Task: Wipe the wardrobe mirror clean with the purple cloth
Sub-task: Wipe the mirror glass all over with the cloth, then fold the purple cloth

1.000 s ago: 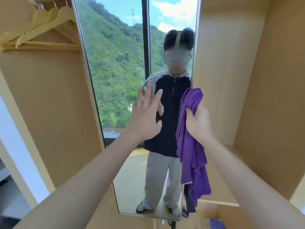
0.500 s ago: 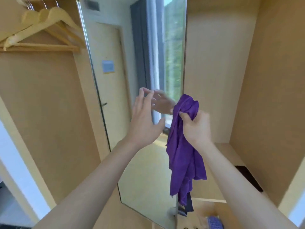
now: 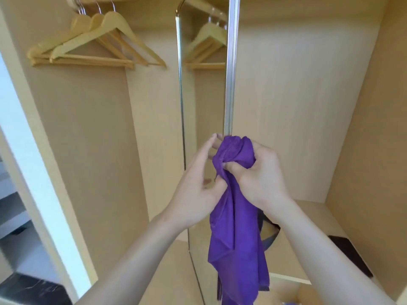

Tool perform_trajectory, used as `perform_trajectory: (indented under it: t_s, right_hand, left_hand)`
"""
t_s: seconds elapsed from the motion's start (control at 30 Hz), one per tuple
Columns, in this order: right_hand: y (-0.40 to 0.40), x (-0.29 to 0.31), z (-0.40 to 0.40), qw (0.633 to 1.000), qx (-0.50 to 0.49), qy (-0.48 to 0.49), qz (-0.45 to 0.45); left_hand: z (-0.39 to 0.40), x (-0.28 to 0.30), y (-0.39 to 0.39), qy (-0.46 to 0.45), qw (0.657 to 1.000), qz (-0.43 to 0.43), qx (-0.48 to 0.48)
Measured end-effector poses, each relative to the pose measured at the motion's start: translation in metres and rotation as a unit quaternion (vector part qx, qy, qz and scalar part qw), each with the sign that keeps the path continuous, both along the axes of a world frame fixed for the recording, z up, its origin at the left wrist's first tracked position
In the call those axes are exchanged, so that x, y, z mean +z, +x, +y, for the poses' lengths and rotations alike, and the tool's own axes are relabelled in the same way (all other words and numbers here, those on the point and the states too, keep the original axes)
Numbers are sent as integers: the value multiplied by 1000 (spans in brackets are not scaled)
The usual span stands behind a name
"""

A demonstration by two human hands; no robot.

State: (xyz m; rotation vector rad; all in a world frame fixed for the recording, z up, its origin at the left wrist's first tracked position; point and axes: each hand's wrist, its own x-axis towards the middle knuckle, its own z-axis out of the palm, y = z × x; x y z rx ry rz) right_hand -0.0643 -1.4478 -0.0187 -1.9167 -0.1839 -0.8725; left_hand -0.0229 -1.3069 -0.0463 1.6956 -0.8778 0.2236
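Inside a pale wooden wardrobe, with wooden hangers high at the left and the mirror turned nearly edge-on. Between both hands, the purple cloth: bunched top clenched in the right hand, pinched beside it by the left hand, tail hanging down before the mirror.

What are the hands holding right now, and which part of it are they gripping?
The purple cloth: the right hand clenches its bunched top end, the left hand pinches it just beside; the rest hangs free.
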Motion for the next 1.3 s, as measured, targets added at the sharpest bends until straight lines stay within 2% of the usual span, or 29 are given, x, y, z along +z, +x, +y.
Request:
perform_trajectory:
  t_s: [0.13, 0.37, 0.5, 0.87, 1.3]
  right_hand:
    - [7, 0, 21, 1000, 11, 3, 2]
    - [32, -3, 67, 1000, 16, 21, 3]
    - [44, -10, 81, 998, 4, 64, -14]
    - [82, -19, 79, 991, -119, 41, -40]
    - [155, -28, 65, 959, -280, -22, -24]
  left_hand:
    - [23, -1, 0, -22, 999, 24, 10]
    - [66, 3, 18, 16, 999, 26, 37]
    - [77, 4, 29, 26, 999, 17, 24]
    - [64, -7, 95, -2, 998, 35, -47]
    - [22, -14, 180, 15, 996, 33, -82]
